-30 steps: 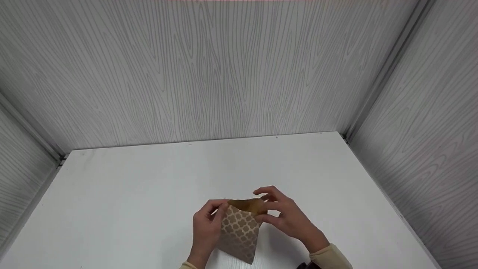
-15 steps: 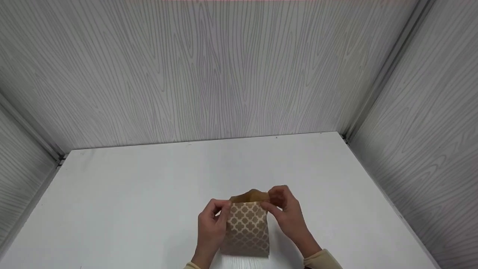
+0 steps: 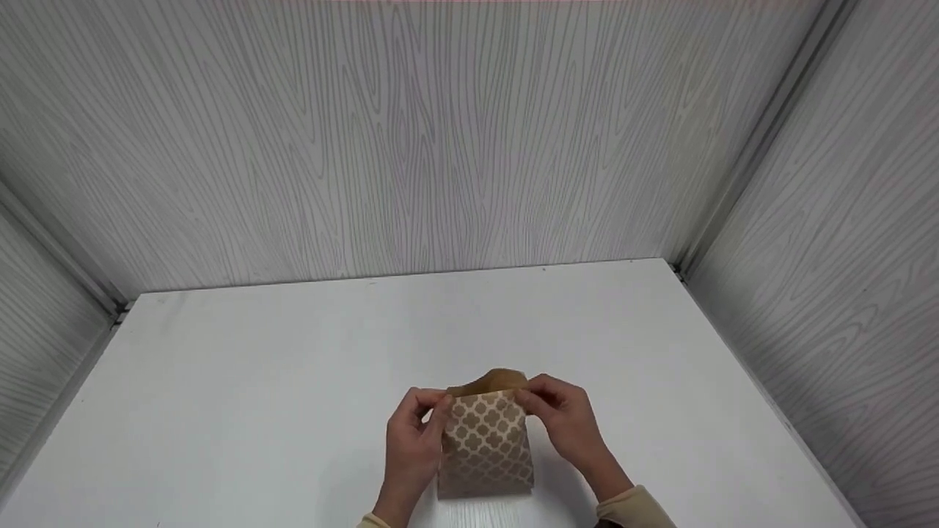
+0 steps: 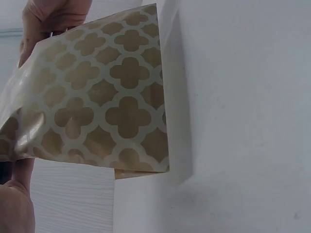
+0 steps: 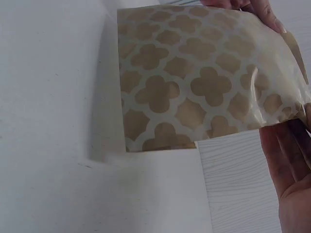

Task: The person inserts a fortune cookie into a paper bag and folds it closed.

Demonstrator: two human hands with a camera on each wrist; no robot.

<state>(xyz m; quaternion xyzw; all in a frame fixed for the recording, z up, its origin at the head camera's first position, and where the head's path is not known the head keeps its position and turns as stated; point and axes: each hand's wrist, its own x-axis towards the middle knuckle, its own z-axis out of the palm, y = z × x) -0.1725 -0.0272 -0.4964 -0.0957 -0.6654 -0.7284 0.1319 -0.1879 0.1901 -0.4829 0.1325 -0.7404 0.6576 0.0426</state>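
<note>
A brown paper bag (image 3: 487, 440) with a pale quatrefoil pattern is held upright near the table's front, its mouth parted at the top. My left hand (image 3: 414, 440) pinches the left corner of the mouth between thumb and fingers. At the opposite corner my right hand (image 3: 572, 422) pinches the rim the same way. Both wrist views show the patterned side of the bag (image 4: 107, 92) filling much of the picture, with a hand at each edge. What the bag holds inside cannot be seen.
A white table (image 3: 293, 367) spreads out around the hands. Grey wood-grain panels rise behind it (image 3: 411, 147) and at both sides, the right panel (image 3: 843, 293) close along the table's edge.
My right hand has gone from loosely spread fingers at the bag's mouth to pinching its right corner. The bag has turned to face me squarely, and its back rim stands higher.
</note>
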